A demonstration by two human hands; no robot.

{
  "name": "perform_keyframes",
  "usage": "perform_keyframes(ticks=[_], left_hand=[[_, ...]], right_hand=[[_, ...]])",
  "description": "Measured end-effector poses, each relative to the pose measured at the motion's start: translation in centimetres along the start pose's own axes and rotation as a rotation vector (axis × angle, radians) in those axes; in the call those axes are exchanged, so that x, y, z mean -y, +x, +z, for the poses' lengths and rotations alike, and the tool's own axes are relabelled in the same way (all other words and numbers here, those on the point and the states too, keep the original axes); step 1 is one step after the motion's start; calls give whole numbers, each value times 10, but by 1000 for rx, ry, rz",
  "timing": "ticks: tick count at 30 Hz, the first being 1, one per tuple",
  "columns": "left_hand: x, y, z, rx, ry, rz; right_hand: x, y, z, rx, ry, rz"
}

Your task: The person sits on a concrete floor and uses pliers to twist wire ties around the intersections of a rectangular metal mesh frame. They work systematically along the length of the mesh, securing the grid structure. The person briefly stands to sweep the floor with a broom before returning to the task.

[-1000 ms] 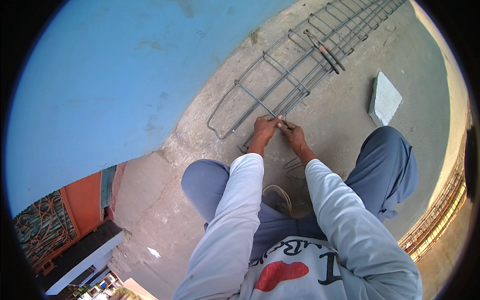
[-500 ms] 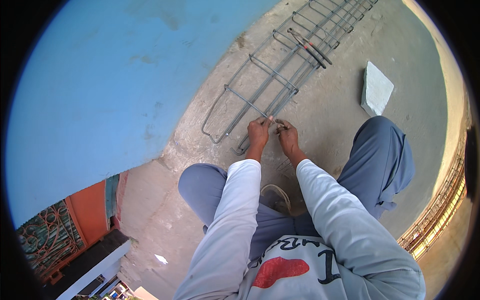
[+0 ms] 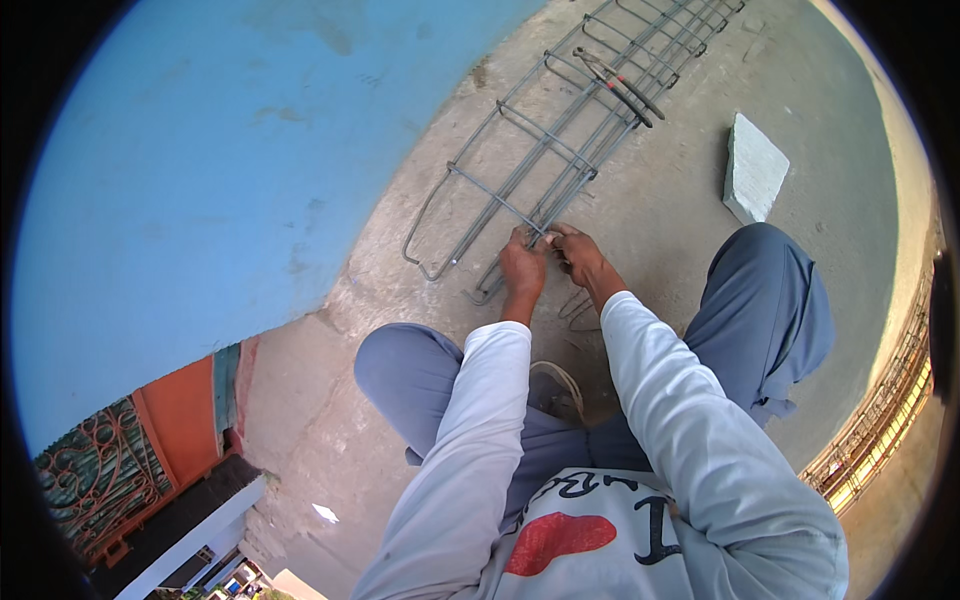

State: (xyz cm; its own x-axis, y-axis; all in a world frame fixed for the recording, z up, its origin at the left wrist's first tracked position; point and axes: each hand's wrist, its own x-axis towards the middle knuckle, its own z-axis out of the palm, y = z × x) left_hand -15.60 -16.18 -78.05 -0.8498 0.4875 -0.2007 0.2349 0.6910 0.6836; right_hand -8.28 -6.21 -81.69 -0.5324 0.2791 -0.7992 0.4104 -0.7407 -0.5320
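A long rebar cage of grey steel bars and bent stirrups lies on the concrete, reaching away to the upper right. At its near right corner, where a stirrup crosses the long bars, my left hand has its fingers closed against the steel. My right hand meets it there from the right, fingers pinched together; whatever is between the fingertips is too small to make out. Farther up the cage rests a pair of pincers with red and black handles, touched by neither hand. A few thin wires lie below my right hand.
A pale block sits on the floor to the right, beyond my right knee. Along the left runs a blue wall. An orange ornamental metal gate stands at the lower left.
My right hand has turned and moved in closer to my left at the cage corner. My left hand has shifted slightly, its extended finger now drawn in. The pincers stay on the cage.
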Motion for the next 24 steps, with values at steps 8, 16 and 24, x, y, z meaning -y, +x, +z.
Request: perform_keyframes(ticks=[8,16,24], left_hand=[[-1,6,-3,108,-210,-35],[3,16,-2,188,-126,-80],[-3,18,-10,269,-175,-195]], right_hand=[[7,4,-12,66,-39,-3],[22,-5,-11,79,-77,83],[16,-15,-14,75,-221,95]])
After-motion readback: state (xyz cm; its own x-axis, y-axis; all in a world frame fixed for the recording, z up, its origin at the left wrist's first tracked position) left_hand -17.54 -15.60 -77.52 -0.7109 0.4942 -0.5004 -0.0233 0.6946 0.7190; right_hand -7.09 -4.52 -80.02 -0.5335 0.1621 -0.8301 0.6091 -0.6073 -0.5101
